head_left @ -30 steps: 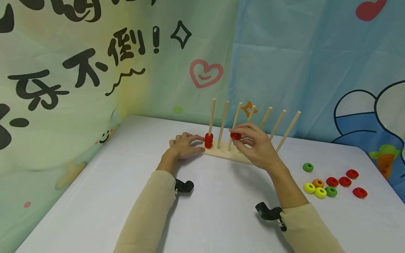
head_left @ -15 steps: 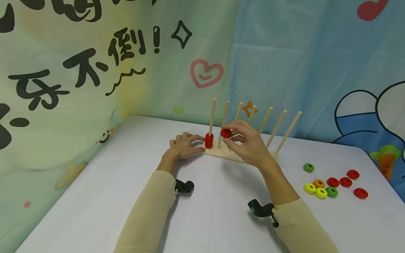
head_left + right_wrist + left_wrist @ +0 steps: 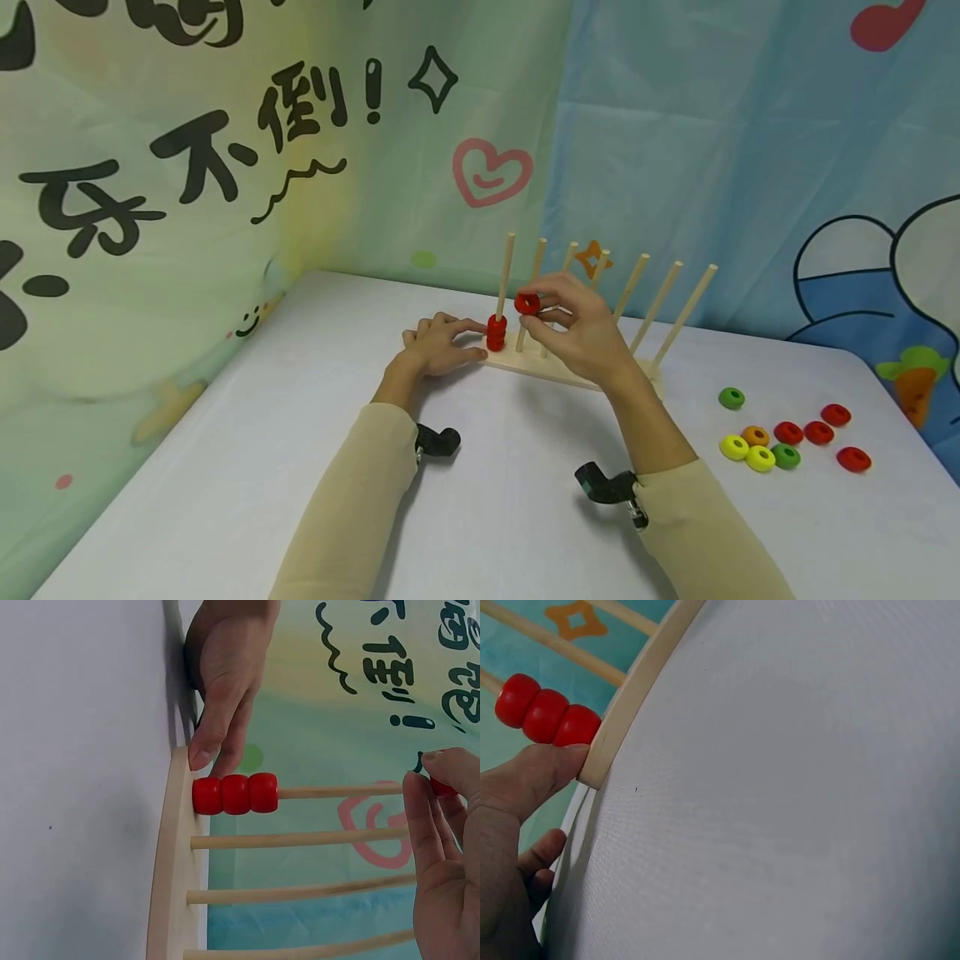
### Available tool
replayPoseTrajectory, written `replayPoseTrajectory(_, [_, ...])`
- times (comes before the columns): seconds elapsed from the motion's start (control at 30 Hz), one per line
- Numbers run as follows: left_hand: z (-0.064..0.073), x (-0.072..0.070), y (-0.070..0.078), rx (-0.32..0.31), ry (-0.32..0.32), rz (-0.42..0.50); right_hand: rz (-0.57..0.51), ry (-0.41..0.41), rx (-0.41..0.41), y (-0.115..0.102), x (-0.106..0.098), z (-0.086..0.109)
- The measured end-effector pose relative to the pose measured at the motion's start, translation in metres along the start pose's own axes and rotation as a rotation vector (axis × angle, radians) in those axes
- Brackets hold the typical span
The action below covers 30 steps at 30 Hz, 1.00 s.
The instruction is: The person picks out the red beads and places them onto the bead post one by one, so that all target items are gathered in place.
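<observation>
A wooden peg rack [image 3: 540, 367] with several upright pegs stands on the table. Three red beads [image 3: 496, 332] are stacked on its leftmost peg [image 3: 341, 792]. My left hand [image 3: 441, 343] holds the left end of the rack's base, thumb at the front corner and index finger behind. In the left wrist view the thumb [image 3: 544, 769] lies right by the lowest bead. Between thumb and fingertips my right hand [image 3: 581, 321] pinches another red bead [image 3: 527, 303], its hole showing, just right of the leftmost peg and above the stack. The right wrist view shows that bead mostly hidden by the fingers.
To the right on the white table [image 3: 510, 517] lie loose beads: several red ones [image 3: 818, 432], two yellow [image 3: 760, 458], two green [image 3: 731, 398] and one orange [image 3: 755, 436]. A printed cloth backdrop [image 3: 660, 150] hangs behind the table.
My right hand has moved left and slightly up with the red bead, from the third peg toward the leftmost one. The bead has tilted, showing its hole. My left hand has stayed put.
</observation>
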<state>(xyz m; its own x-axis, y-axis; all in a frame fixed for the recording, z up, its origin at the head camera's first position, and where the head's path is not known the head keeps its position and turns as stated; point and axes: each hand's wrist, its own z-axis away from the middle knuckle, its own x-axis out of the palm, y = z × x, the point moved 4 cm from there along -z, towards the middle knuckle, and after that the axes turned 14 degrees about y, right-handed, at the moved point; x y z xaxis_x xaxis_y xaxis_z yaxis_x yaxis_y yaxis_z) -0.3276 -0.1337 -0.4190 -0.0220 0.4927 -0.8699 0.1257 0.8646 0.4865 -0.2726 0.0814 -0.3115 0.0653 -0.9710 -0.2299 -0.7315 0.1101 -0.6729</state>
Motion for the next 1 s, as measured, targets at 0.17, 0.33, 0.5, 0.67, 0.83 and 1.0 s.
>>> replayPoseTrajectory(0.17, [-0.002,0.003,-0.002,-0.017,-0.009,0.005,0.017,0.011,-0.004,-0.001,0.005,-0.007])
replayPoseTrajectory(0.33, [-0.003,0.004,-0.003,-0.024,-0.014,0.011,0.017,0.028,0.012,-0.001,0.009,-0.012])
replayPoseTrajectory(0.5, [-0.004,0.004,-0.004,-0.018,-0.011,0.009,0.045,0.06,0.005,0.0,0.01,-0.017])
replayPoseTrajectory(0.67, [-0.003,0.002,-0.003,-0.005,-0.002,0.01,0.066,0.14,0.032,-0.001,0.01,-0.022])
replayPoseTrajectory(0.83, [-0.005,0.004,-0.005,-0.016,-0.008,0.016,0.013,0.208,0.043,0.0,0.011,-0.025])
replayPoseTrajectory(1.0, [-0.002,0.001,-0.002,0.003,0.0,0.015,-0.018,0.227,0.005,-0.002,0.014,-0.03])
